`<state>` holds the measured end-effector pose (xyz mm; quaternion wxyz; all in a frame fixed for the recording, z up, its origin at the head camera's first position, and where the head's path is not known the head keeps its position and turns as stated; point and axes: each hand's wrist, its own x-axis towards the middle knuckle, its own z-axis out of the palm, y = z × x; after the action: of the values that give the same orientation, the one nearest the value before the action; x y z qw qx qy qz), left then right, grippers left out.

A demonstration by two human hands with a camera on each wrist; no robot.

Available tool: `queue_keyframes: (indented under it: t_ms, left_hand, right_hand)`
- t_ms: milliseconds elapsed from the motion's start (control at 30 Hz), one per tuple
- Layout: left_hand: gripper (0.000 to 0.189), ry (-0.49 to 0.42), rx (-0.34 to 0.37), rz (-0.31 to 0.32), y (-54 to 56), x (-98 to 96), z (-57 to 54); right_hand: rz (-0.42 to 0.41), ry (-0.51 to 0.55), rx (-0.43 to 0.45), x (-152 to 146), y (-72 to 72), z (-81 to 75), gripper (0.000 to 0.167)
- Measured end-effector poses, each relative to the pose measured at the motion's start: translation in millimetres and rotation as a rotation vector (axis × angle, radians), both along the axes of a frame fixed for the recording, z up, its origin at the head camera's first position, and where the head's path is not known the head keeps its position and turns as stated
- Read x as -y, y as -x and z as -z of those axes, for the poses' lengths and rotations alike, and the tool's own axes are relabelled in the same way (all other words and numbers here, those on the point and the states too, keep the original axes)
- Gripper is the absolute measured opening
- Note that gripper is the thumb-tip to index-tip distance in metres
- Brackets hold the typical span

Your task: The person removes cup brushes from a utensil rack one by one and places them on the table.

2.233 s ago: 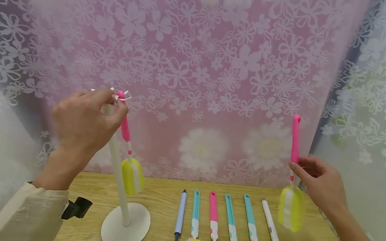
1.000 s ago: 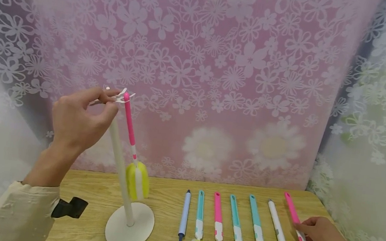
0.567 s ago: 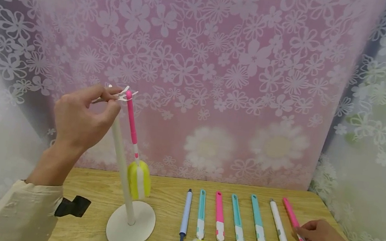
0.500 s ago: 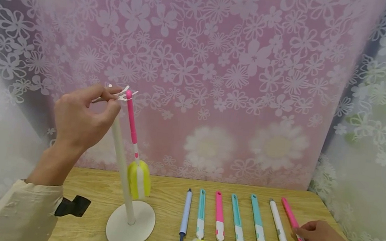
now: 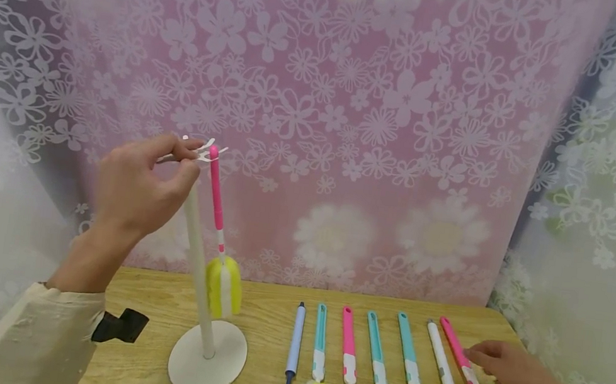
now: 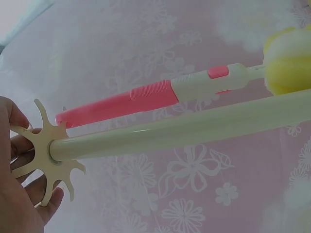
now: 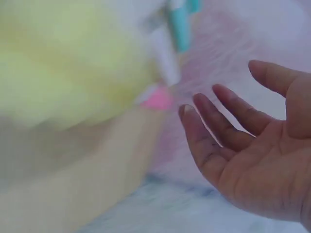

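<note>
My left hand [image 5: 140, 189] holds the hooked top [image 6: 46, 150] of a white stand [image 5: 195, 255], its fingers curled among the hooks. From one hook hangs a pink-handled sponge bottle brush [image 5: 216, 197], its yellow and white head [image 5: 224, 287] pointing down beside the pole. My right hand [image 5: 513, 367] is at the right end of a row of brushes, its fingertips close beside another pink-handled bottle brush [image 5: 456, 345] lying on the table. In the right wrist view the fingers [image 7: 199, 131] are loosely spread, with nothing between them.
Several more bottle brushes lie side by side: a blue-handled one [image 5: 296, 339], teal ones [image 5: 321, 333], a pink one [image 5: 348, 336] and a white one [image 5: 440, 356]. The stand's round base [image 5: 225, 366] rests on the wooden table [image 5: 131, 343]. Flowered curtains [image 5: 352, 108] surround it.
My right hand brought the second pink bottle brush down from the air onto the table, shifted it left against the row and let go. My left hand stays at the stand's top.
</note>
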<state>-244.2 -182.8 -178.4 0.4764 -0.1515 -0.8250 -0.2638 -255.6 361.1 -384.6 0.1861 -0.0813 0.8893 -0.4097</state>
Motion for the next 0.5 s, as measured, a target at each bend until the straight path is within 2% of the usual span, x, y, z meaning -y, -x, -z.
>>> queue_keyframes:
  t_ms: [67, 133, 300, 433, 500]
  left_hand:
    - [0.022, 0.001, 0.015, 0.000, -0.9, 1.1, -0.9]
    - [0.022, 0.002, 0.031, -0.003, -1.7, 1.9, -1.1]
    - [0.020, 0.007, 0.037, -0.019, -2.1, 2.7, -0.1]
    - [0.020, 0.016, 0.015, -0.027, -1.8, 1.1, 0.9]
    - [0.019, 0.020, 0.006, -0.031, -1.7, -0.5, 1.0]
  right_hand:
    - [-0.014, -0.013, -0.065, 21, -1.2, -17.8, 0.049]
    - [-0.057, 0.031, -0.106, 43, -1.7, -33.5, 0.049]
    - [-0.110, 0.174, -0.113, 109, -1.1, -69.2, 0.050]
    - [-0.143, 0.271, -0.167, 169, 4.5, -84.2, 0.047]
    - [-0.168, 0.313, -0.249, 197, 8.7, -86.3, 0.043]
